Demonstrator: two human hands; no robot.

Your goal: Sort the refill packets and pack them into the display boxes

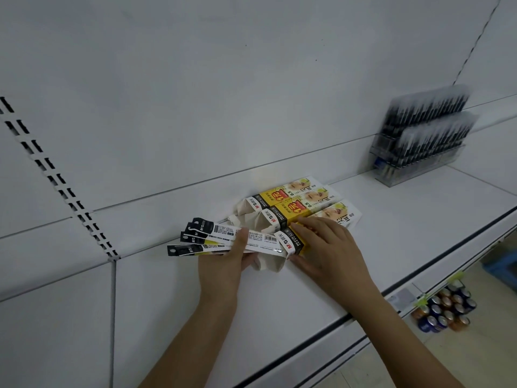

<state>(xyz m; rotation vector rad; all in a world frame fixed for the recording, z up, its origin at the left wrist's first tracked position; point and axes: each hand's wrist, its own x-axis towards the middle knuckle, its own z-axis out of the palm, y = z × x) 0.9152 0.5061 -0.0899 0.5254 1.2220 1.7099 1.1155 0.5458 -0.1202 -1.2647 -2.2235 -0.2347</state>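
Note:
Three yellow, black and white display boxes lie side by side on the white shelf (173, 289): a far box (282, 193), a middle box (296, 208) and a near box (344, 217), their open ends toward the left. My left hand (223, 264) grips a fanned bunch of several refill packets (212, 238) with black tops, whose right ends reach the near box's open mouth. My right hand (324, 247) rests on the near box, fingers laid over its top and thumb at its front side.
A clear rack of black pens (422, 135) stands at the back right of the shelf. The shelf's front edge (344, 317) runs diagonally; below it at right are cans (444, 309) and a blue crate (503, 267). A slotted upright (56, 177) crosses the back panel.

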